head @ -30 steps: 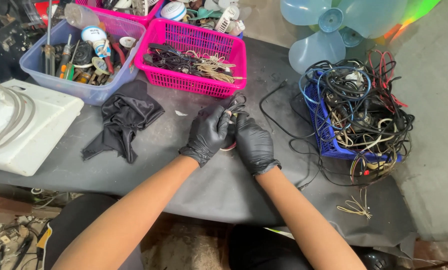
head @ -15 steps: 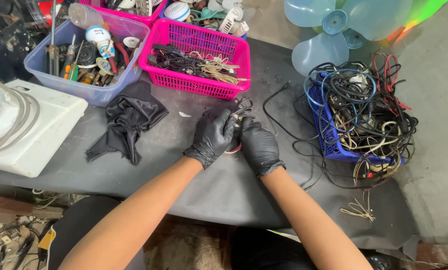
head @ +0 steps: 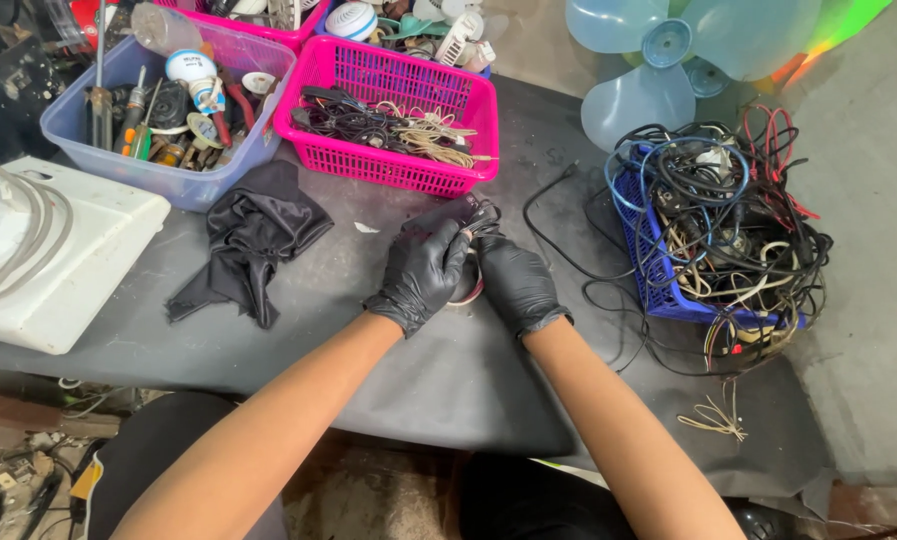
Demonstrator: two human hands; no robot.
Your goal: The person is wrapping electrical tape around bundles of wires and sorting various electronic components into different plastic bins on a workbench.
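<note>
The head view shows a dark work table (head: 268, 330) carrying a blue crate (head: 658, 270) heaped with tangled cables, a pink basket (head: 388, 100) holding a few sorted wires, a crumpled black cloth (head: 248, 240), and, at centre, a small wire coil (head: 471, 285) with a pink ring. The gloved left hand (head: 423, 275) and right hand (head: 513, 285) are pressed together around this coil, fingertips pinching its dark leads. Judged from the full crate, most sorting remains.
</note>
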